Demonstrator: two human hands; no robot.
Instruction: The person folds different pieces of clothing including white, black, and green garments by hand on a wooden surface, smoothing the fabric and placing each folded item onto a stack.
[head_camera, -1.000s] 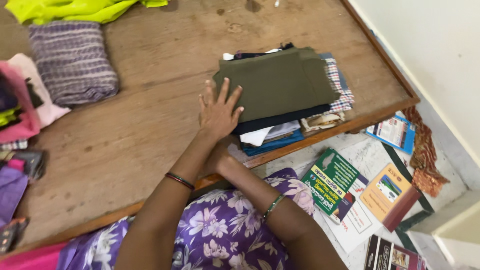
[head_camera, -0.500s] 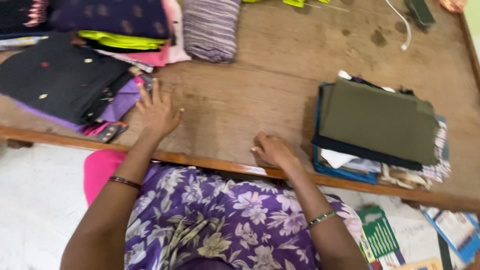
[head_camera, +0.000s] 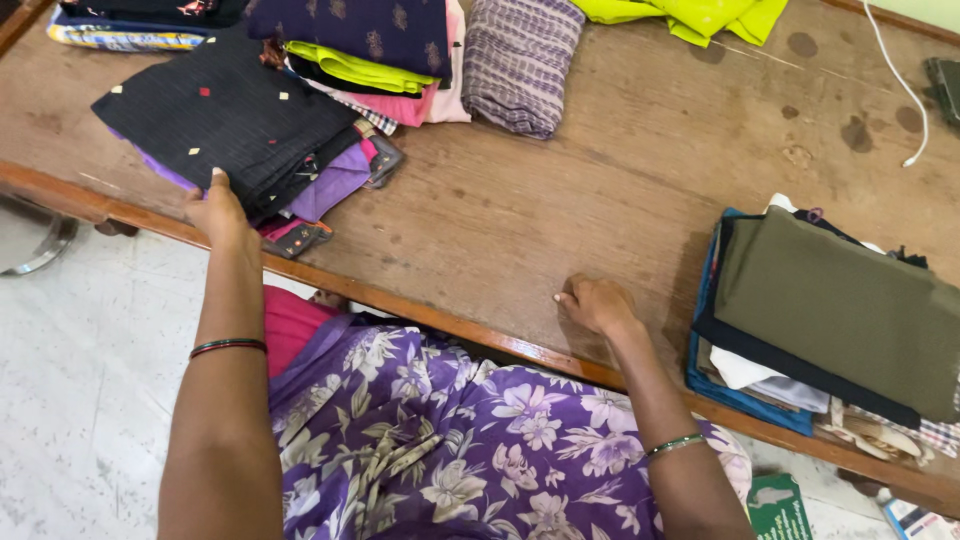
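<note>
My left hand (head_camera: 222, 212) reaches to the near edge of a folded black cloth with small coloured dots (head_camera: 225, 110), which tops a low pile with purple and pink pieces under it; the fingers touch or pinch its edge. My right hand (head_camera: 598, 303) rests loosely curled on the bare wooden table (head_camera: 560, 200), holding nothing. To its right stands a stack of folded clothes (head_camera: 830, 320) with an olive-green piece on top.
At the back lie a dark purple patterned pile (head_camera: 350, 30), a rolled striped grey-purple cloth (head_camera: 520, 60) and a yellow-green cloth (head_camera: 690, 15). A white cable (head_camera: 905, 90) runs at the far right. A metal vessel (head_camera: 30, 240) sits on the floor at left.
The view has swung left. My left hand moved from the olive-topped stack across to the black dotted cloth at left. My right hand came up onto the table and stayed near its front edge.
</note>
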